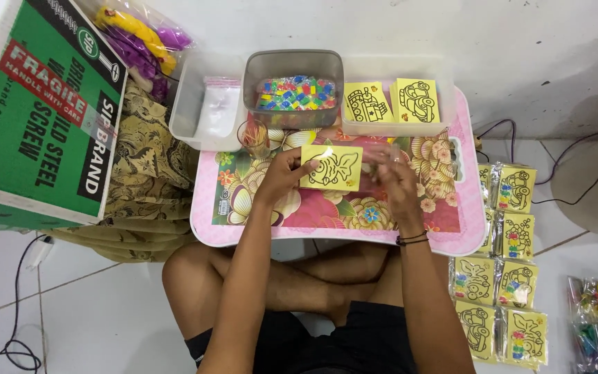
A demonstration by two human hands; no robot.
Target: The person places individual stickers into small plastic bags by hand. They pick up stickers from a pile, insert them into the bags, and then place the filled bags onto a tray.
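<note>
Head view: hands meet mid-frame over a pink floral lap table [444, 239].
Left hand [282, 173]: pinches the yellow fish card [331, 167] by its left edge.
Right hand [392, 173]: blurred; grip cannot be told, just right of the card.

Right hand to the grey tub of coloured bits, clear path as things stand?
Probably yes. The right hand hovers over the pink table; the grey tub sits just beyond, open-topped, nothing between. The left hand holds the yellow fish card, off that path.
</note>
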